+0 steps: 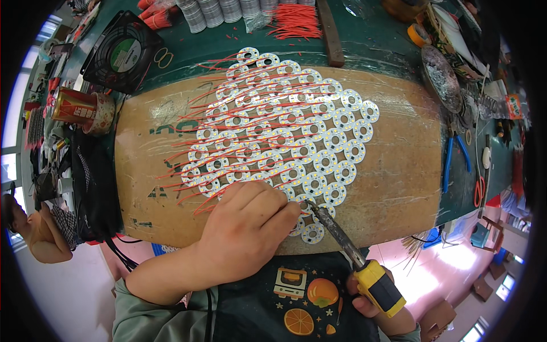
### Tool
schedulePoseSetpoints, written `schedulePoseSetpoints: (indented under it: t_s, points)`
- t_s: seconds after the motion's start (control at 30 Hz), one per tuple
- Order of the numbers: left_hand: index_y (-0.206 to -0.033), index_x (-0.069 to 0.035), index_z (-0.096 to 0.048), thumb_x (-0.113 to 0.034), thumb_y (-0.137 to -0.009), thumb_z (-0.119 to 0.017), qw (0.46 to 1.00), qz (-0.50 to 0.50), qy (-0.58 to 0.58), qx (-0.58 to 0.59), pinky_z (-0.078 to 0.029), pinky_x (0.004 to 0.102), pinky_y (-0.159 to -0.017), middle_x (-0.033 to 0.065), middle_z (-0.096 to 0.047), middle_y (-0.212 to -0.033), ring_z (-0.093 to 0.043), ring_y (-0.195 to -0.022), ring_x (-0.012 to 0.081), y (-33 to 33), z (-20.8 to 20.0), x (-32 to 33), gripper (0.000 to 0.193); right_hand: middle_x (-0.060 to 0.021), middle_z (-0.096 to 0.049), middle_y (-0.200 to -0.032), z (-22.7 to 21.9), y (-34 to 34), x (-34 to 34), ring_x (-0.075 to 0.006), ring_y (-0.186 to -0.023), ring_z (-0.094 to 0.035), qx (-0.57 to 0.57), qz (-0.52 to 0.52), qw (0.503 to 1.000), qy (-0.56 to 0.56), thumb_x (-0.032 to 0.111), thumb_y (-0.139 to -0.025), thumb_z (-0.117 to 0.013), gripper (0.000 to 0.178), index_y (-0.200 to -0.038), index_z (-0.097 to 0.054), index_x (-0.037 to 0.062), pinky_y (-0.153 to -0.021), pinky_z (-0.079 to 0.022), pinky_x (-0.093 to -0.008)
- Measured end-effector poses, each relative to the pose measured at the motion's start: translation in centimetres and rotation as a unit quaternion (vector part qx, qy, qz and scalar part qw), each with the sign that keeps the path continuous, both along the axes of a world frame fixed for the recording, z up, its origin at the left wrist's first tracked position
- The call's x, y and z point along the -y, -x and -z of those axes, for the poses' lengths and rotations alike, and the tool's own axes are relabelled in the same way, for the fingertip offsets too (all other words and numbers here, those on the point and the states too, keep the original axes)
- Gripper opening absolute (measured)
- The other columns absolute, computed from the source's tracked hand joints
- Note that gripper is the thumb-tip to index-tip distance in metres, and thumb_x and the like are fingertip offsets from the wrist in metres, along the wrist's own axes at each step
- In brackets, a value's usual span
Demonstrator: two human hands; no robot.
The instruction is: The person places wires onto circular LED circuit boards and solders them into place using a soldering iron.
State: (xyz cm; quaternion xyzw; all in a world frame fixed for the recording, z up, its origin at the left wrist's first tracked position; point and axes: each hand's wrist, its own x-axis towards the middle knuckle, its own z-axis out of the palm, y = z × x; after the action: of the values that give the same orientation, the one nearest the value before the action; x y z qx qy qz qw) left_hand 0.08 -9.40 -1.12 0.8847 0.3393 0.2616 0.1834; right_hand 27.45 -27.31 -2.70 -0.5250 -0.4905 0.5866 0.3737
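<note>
Small round white LED boards, each with a hole in its middle, lie in a slanted block of rows on a brown board. Thin red wires run across many of them and stick out to the left. My left hand is closed over the near rows, its thumb and forefinger pinching what looks like a red wire, mostly hidden. In my right hand is a soldering iron with a yellow and black handle. Its tip meets the boards just right of my left fingertips.
The brown board lies on a green table. Stacked round boards, a pile of red wires and a dark bar are at the back. A fan stands left; a metal dish and blue-handled pliers lie right. Another person sits far left.
</note>
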Motion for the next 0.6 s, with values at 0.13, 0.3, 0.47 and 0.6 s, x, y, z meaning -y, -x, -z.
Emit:
schedulePoseSetpoints:
  t_s: [0.13,0.3,0.47,0.6]
  points:
    - [-0.098,-0.006,-0.073,-0.003,-0.061,-0.073,1.000,-0.001,0.005,-0.003,-0.051,0.0351,-0.070,0.0037,-0.062,-0.088,-0.064,-0.081,0.0229,0.0,-0.1,0.0,0.037,-0.0120,-0.072,-0.088,0.3,-0.4,0.5,-0.0293,-0.071,-0.071,0.029,-0.011,0.999,-0.008,0.035,-0.079,-0.081,0.045,-0.105,-0.070,-0.0001,-0.063,-0.056,-0.0338]
    - [-0.098,-0.006,-0.072,-0.002,-0.063,-0.073,1.000,0.001,0.006,-0.006,-0.051,0.0353,-0.070,0.0042,-0.062,-0.088,-0.064,-0.081,0.0231,0.0,-0.1,-0.1,0.036,-0.0117,-0.072,-0.087,0.6,-0.4,0.5,-0.0295,-0.070,-0.070,0.012,-0.016,0.999,-0.027,0.031,-0.078,-0.080,0.042,-0.104,-0.070,0.0002,-0.062,-0.055,-0.0340]
    - [-0.098,-0.004,-0.072,-0.001,-0.063,-0.073,1.000,0.001,0.013,-0.006,-0.051,0.0355,-0.071,0.0049,-0.063,-0.089,-0.064,-0.081,0.0234,0.0,-0.3,-0.1,0.036,-0.0113,-0.072,-0.087,-0.4,-0.2,0.0,-0.0293,-0.070,-0.070,0.014,-0.017,1.000,0.018,0.027,-0.076,-0.081,0.040,-0.104,-0.070,0.0008,-0.062,-0.055,-0.0341]
    - [-0.098,-0.004,-0.072,-0.001,-0.063,-0.073,1.000,0.000,0.013,-0.008,-0.051,0.0357,-0.071,0.0050,-0.063,-0.089,-0.064,-0.081,0.0236,0.0,-0.2,0.0,0.035,-0.0054,-0.060,-0.077,0.0,-0.1,-0.2,-0.0161,-0.064,-0.058,0.021,-0.038,0.998,-0.039,0.028,-0.079,-0.084,0.041,-0.102,-0.060,0.0030,-0.057,-0.046,-0.0286]
